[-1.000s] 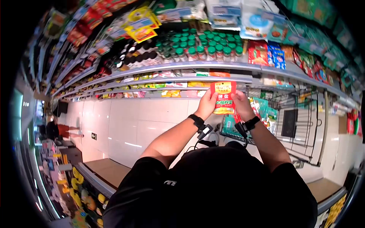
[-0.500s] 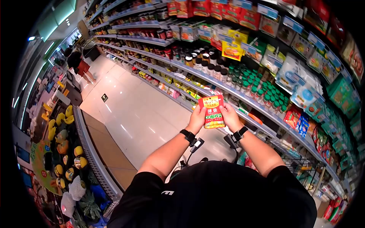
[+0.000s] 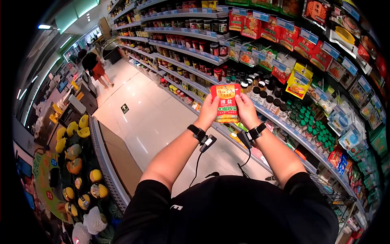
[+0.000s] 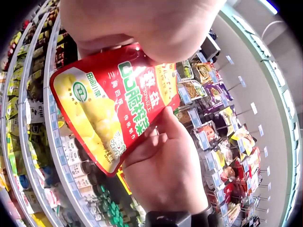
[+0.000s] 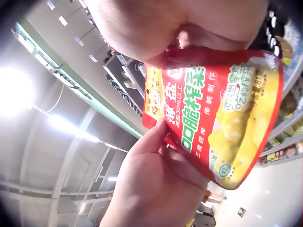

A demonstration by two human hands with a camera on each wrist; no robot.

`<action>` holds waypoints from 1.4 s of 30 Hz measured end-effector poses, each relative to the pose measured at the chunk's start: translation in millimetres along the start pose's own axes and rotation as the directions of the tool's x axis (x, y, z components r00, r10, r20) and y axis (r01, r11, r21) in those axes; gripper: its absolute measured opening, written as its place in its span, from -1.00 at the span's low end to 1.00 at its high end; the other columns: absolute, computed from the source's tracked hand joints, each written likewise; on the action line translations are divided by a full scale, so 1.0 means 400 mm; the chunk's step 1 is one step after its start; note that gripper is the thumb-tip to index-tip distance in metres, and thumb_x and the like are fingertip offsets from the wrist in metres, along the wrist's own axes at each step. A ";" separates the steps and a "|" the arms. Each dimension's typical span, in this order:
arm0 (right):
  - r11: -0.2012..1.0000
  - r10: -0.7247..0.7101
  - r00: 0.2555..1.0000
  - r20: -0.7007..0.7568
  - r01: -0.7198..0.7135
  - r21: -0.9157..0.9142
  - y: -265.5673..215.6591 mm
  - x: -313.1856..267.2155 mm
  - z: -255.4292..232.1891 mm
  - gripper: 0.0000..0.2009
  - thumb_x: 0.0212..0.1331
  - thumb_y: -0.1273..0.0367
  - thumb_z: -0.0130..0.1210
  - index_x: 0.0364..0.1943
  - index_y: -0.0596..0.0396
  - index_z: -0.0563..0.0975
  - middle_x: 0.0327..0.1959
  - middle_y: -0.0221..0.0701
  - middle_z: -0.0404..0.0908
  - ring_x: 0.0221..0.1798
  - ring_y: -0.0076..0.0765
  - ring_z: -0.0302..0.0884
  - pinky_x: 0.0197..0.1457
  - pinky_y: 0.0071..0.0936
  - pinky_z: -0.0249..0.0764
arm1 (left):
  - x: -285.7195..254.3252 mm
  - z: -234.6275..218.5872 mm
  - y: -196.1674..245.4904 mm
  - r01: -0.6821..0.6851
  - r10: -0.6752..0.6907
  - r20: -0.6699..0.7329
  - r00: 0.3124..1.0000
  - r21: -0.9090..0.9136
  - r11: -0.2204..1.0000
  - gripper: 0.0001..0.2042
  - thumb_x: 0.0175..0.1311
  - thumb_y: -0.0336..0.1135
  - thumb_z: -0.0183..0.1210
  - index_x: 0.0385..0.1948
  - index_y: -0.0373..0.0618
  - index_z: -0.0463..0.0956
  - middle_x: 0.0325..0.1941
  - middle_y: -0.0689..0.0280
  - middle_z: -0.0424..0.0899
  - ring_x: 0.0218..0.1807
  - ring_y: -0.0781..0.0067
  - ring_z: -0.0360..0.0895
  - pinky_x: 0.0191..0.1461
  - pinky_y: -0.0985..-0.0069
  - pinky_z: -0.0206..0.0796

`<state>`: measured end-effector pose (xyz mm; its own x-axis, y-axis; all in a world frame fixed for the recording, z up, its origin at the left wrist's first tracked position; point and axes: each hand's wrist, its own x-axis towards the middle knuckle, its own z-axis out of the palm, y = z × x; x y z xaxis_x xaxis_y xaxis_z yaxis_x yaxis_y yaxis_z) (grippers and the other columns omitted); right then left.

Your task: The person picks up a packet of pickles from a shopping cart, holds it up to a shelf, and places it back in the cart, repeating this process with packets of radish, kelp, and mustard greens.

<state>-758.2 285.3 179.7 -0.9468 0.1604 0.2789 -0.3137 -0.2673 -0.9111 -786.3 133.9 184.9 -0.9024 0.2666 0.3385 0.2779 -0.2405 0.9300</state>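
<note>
Both hands hold up a red-and-yellow pouch of pickled mustard [image 3: 227, 106] in front of the body, its printed front facing me. My left hand [image 3: 208, 112] pinches the left edge, thumb on the front. On the right edge, my right hand [image 3: 246, 112] pinches it the same way. In the left wrist view the pouch [image 4: 102, 106] is tilted, with the right hand [image 4: 165, 168] at its far edge. The right wrist view shows the pouch front [image 5: 222, 118] and the left hand [image 5: 151, 179] across from the near hand. Fingers behind the pouch are mostly hidden.
Shelves with jars [image 3: 268, 99], green-capped bottles [image 3: 315, 128] and hanging packets [image 3: 300, 81] line the right. A fruit stand [image 3: 83, 175] stands at left. Part of a wire shopping cart [image 3: 339, 199] shows at lower right. Down the aisle is another person [image 3: 95, 67].
The head view has swung left along the aisle, so the shelves and cart shift rightward in it. The pouch stays between both hands.
</note>
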 end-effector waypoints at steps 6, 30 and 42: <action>0.989 -0.093 0.996 -0.015 0.091 -0.117 -0.033 0.234 -0.006 -0.76 0.36 0.30 -0.10 -0.12 0.21 0.45 -0.30 -0.46 0.58 -0.29 -0.62 0.50 -0.18 -0.63 0.43 | 0.265 -0.021 -0.031 -0.043 0.042 0.034 0.999 0.014 0.999 -0.77 0.42 -0.32 -0.13 -0.05 -0.25 0.35 -0.13 0.27 0.57 -0.14 0.58 0.48 -0.03 0.58 0.33; 0.931 -0.288 0.931 -0.226 0.217 -0.295 -0.120 1.023 -0.068 -0.70 0.36 0.32 -0.12 0.04 0.25 0.37 -0.12 -0.30 0.56 -0.15 -0.51 0.52 -0.05 -0.56 0.45 | 1.199 0.017 -0.102 -0.189 0.206 0.241 0.948 -0.094 0.978 -0.78 0.43 -0.33 -0.17 -0.03 -0.22 0.31 -0.09 0.23 0.54 -0.13 0.52 0.49 -0.03 0.51 0.36; 0.748 -0.609 0.696 -0.381 0.345 -0.567 -0.101 1.138 0.010 -0.70 0.34 0.32 -0.10 0.01 0.24 0.41 -0.16 -0.30 0.58 -0.13 -0.52 0.48 -0.03 -0.54 0.39 | 1.344 -0.015 -0.086 -0.336 0.303 0.373 0.877 0.023 0.942 -0.79 0.43 -0.33 -0.17 -0.09 -0.25 0.35 -0.13 0.25 0.55 -0.15 0.55 0.48 -0.04 0.55 0.32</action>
<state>-1176.8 365.4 344.8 -0.4406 0.6361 0.6334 -0.5203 0.3940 -0.7577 -1283.1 279.9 333.9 -0.5843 0.5087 0.6323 0.5723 -0.2941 0.7655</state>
